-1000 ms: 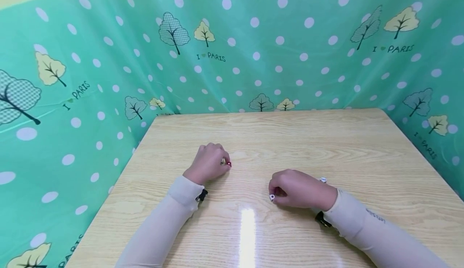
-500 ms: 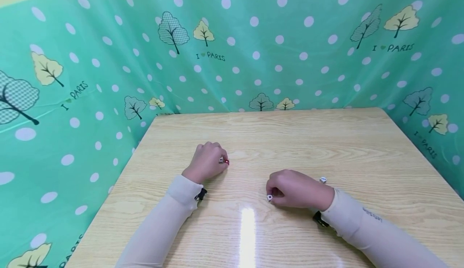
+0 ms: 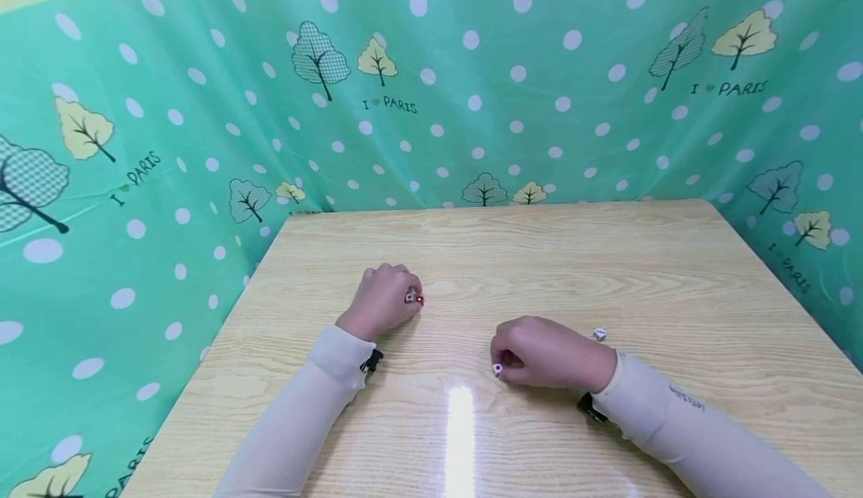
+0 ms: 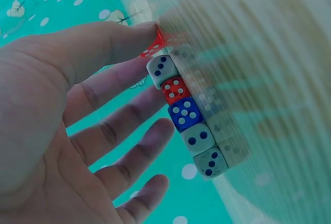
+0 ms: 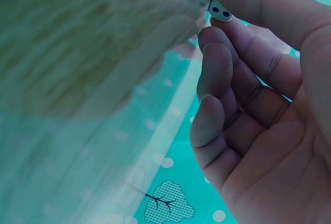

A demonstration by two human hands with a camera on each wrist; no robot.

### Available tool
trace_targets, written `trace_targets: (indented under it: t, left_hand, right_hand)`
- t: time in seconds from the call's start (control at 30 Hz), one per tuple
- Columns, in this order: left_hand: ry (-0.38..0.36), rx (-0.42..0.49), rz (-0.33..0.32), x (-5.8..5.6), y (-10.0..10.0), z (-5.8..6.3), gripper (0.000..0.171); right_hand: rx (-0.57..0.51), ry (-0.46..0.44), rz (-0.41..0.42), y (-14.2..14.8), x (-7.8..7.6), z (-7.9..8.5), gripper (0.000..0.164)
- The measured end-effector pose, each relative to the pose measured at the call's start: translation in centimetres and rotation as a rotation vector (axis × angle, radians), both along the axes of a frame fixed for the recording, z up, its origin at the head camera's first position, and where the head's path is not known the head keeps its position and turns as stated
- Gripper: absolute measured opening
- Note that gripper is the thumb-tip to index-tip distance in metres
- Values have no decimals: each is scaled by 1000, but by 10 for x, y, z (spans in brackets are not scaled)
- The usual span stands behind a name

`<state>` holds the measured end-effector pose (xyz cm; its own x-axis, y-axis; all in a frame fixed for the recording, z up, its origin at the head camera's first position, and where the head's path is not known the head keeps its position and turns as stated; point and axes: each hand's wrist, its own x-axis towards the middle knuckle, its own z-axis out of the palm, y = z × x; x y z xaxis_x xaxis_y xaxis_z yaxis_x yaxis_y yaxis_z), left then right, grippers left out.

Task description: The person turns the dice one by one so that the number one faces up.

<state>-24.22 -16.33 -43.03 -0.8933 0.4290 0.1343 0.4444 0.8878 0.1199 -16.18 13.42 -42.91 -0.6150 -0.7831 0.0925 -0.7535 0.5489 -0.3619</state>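
My left hand (image 3: 383,299) pinches a red die (image 4: 153,46) between thumb and index finger, low at the tabletop. Beside it, in the left wrist view, several dice run in a row along the wood: a white die (image 4: 162,71), a smaller red die (image 4: 175,90), a blue die (image 4: 185,114), then two more white dice, the end one (image 4: 210,162) farthest from the thumb. Across the table, my right hand (image 3: 539,352) grips a white die (image 5: 221,11) by thumb and index fingertip. Its other fingers curl toward the palm. Most of the row is hidden behind the left hand in the head view.
Another white die (image 3: 600,334) lies alone on the wooden table (image 3: 539,258), just beyond the right wrist. Green dotted cloth (image 3: 431,108) hangs behind the table and along its sides. A bright light reflection (image 3: 461,438) shows on the near tabletop.
Both hands have shifted slightly left, each with its die still pinched. The lone white die shows a little more clear of the right wrist. The head view has turned very slightly.
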Motion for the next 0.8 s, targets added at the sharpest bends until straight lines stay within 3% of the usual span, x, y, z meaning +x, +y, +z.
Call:
trace_targets:
  t: [0.8]
  left_hand:
    - [-9, 18, 32, 0, -1, 0, 6]
  right_hand:
    - [5, -15, -5, -2, 2, -1, 8]
